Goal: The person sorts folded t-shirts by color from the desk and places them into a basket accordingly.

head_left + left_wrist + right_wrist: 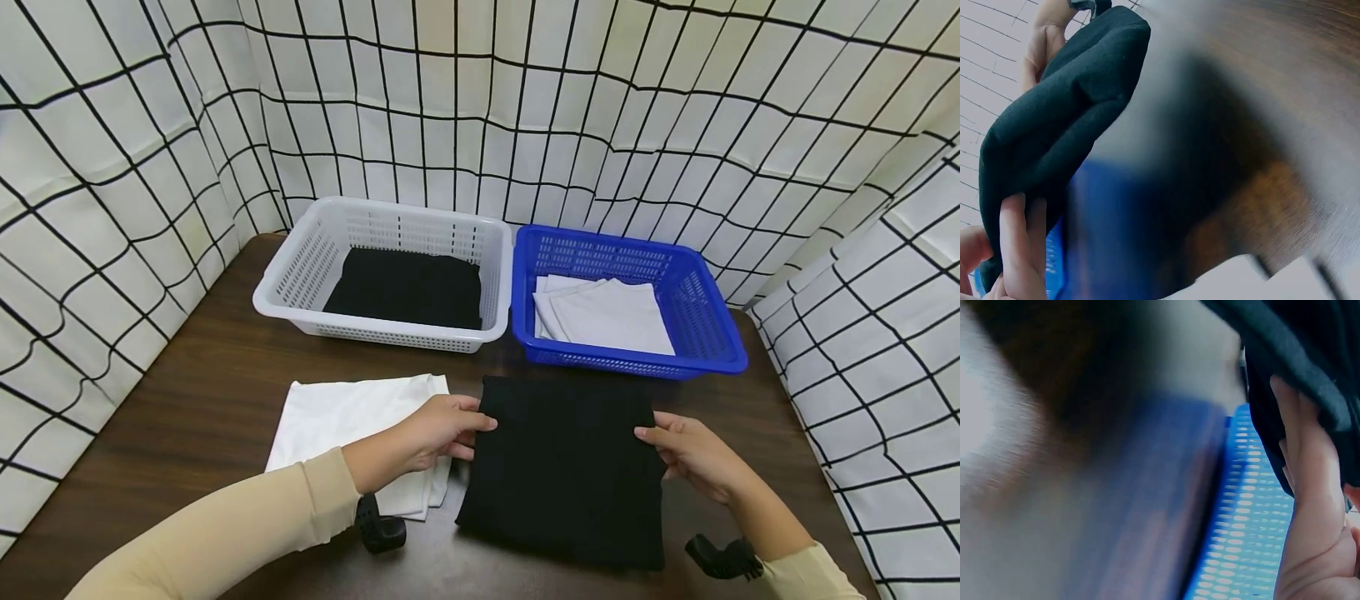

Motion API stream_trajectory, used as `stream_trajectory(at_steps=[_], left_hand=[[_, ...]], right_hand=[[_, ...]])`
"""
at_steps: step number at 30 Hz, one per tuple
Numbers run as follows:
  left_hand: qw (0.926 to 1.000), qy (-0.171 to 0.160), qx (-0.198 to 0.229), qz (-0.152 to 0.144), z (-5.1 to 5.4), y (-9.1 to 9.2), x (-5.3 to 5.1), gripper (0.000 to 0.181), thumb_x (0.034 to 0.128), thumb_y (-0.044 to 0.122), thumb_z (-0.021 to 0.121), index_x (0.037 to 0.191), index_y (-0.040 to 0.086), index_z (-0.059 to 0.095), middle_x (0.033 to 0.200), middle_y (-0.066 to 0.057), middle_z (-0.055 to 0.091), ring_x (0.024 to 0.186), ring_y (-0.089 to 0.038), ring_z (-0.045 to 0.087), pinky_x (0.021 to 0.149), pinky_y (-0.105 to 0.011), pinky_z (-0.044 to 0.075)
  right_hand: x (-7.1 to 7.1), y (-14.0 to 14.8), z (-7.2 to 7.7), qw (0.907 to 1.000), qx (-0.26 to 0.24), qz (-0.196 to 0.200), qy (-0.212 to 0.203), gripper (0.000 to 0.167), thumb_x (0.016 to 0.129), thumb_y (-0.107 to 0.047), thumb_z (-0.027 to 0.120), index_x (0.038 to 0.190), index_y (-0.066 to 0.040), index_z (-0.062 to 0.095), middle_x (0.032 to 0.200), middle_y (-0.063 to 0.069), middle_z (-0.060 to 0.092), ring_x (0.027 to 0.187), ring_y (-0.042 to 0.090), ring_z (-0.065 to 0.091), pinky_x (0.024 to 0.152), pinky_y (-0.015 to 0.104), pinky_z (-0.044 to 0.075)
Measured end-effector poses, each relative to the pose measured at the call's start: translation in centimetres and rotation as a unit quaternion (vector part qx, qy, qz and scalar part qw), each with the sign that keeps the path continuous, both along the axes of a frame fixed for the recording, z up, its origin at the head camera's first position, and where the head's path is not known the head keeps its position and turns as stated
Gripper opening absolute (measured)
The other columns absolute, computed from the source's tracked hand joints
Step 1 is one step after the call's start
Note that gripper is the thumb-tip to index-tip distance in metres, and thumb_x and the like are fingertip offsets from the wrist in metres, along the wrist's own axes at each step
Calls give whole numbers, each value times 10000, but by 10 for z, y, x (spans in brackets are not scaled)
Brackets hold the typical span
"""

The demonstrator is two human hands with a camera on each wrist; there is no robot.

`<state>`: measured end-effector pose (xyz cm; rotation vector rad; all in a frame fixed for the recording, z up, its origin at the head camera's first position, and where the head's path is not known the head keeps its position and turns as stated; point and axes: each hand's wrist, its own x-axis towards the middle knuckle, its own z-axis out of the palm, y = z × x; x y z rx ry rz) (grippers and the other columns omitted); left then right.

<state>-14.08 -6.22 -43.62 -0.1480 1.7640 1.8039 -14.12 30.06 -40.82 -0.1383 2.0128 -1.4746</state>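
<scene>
Cloth (562, 475): black, squarish, matte.
Left hand (437, 430) and right hand (696, 454) pinch its sides, inward of bench's (187, 417) right edge; apparently folded.

Counted: one counter (187, 400); two baskets, one white basket (382, 335) and one blue basket (615, 360); two grips, one left grip (444, 432) and one right grip (693, 454); one black cloth (562, 475) between them; two beige sleeves (225, 533); two black wrist mounts (381, 532); three fabric piles, one black pile (408, 287) and two white piles (352, 417), the pieces within each impossible to number.
</scene>
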Motion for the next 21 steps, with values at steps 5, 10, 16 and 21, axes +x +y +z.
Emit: stream_trajectory(at_steps=[5,10,16,21], left_hand=[[9999,107,-54,-4,17,-8,-3,321,919,110,661,1195,-54,666,919,-70,769,762,-133,730,729,-343,627],[9998,179,39,39,31,-15,-6,329,918,93,662,1200,-77,660,962,-97,768,790,-151,740,758,-366,624],[9990,447,27,74,47,-26,-16,345,915,89,658,1206,-95,646,946,-65,760,797,-150,743,759,-372,624],[9988,480,-94,93,59,-36,-25,340,924,99,641,1209,-85,638,913,-8,755,789,-125,739,770,-352,625]], right_hand=[[-9,-4,12,10000,32,54,62,182,1037,-269,524,1093,-101,564,608,-103,312,526,37,320,573,245,543],[-16,-8,22,9998,155,47,108,131,1037,-294,523,1045,-180,588,617,-93,334,551,48,359,605,280,546],[-29,-21,35,9992,267,-106,274,149,1033,-324,527,952,-222,597,624,-87,366,576,66,381,633,316,539],[-40,-34,46,9999,-34,-88,62,373,1040,-350,513,1313,-107,588,831,-116,685,722,46,649,695,289,586]])
